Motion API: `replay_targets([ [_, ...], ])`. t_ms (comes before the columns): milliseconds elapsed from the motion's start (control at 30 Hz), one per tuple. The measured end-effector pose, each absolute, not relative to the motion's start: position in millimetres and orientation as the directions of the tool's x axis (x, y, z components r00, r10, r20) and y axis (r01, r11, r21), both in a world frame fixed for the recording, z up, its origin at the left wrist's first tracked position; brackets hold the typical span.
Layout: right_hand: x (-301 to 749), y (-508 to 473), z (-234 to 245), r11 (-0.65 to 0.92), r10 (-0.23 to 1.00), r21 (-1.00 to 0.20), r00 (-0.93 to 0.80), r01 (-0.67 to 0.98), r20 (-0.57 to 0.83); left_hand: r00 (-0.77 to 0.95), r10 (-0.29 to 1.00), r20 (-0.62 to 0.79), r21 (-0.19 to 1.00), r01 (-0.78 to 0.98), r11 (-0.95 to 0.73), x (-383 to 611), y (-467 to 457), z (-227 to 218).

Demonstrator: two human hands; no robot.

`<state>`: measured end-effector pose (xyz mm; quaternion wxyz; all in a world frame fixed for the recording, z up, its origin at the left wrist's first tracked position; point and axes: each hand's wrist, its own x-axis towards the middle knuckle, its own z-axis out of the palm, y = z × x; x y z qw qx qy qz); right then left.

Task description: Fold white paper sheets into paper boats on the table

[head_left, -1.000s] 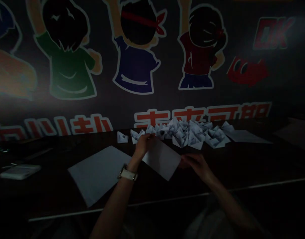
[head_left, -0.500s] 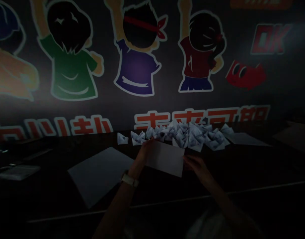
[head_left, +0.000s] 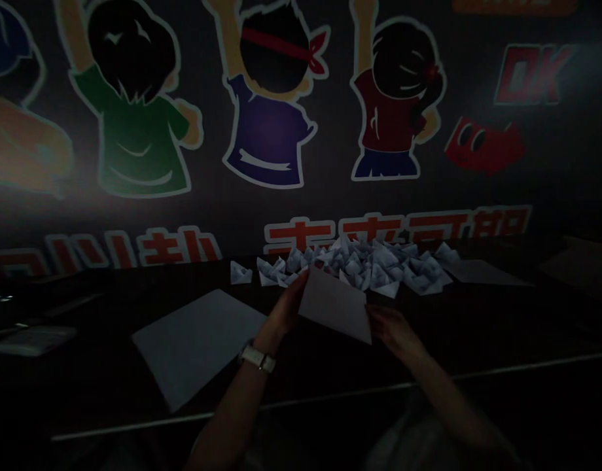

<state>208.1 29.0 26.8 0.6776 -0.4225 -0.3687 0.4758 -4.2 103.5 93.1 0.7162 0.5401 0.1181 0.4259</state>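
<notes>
The scene is very dim. Both my hands hold one white sheet of paper (head_left: 336,305) a little above the dark table (head_left: 478,340). My left hand (head_left: 287,309), with a watch on its wrist, pinches the sheet's left edge. My right hand (head_left: 390,327) grips its lower right corner. Just beyond the sheet lies a heap of several folded paper boats (head_left: 374,265).
A flat white sheet (head_left: 197,343) lies on the table to the left of my hands, another sheet (head_left: 485,273) at the far right of the heap. A pale flat object (head_left: 33,340) rests at the far left. A wall with cartoon figures and red lettering rises behind the table.
The held sheet has turned and risen slightly, and looks narrower than a second ago. Both hands have drawn closer to its edges. The rest of the table is unchanged.
</notes>
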Motion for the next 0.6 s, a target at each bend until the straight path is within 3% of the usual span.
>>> replay_targets([
  [233,209.0,31.7,25.2,0.170,0.966,-0.949,0.237,-0.266,0.106,0.595,0.767,0.242,0.933,-0.359,-0.016,-11.6,96.6,98.5],
  [467,212.2,29.6,26.4,0.117,0.986,-0.969,0.143,-0.217,0.087,0.520,0.786,0.334,0.935,-0.288,-0.207,-20.3,110.6,90.7],
  [600,209.8,27.6,32.2,0.112,0.991,-0.975,0.092,-0.195,0.095,0.569,0.758,0.319,0.947,-0.218,-0.235,-32.2,128.2,84.0],
])
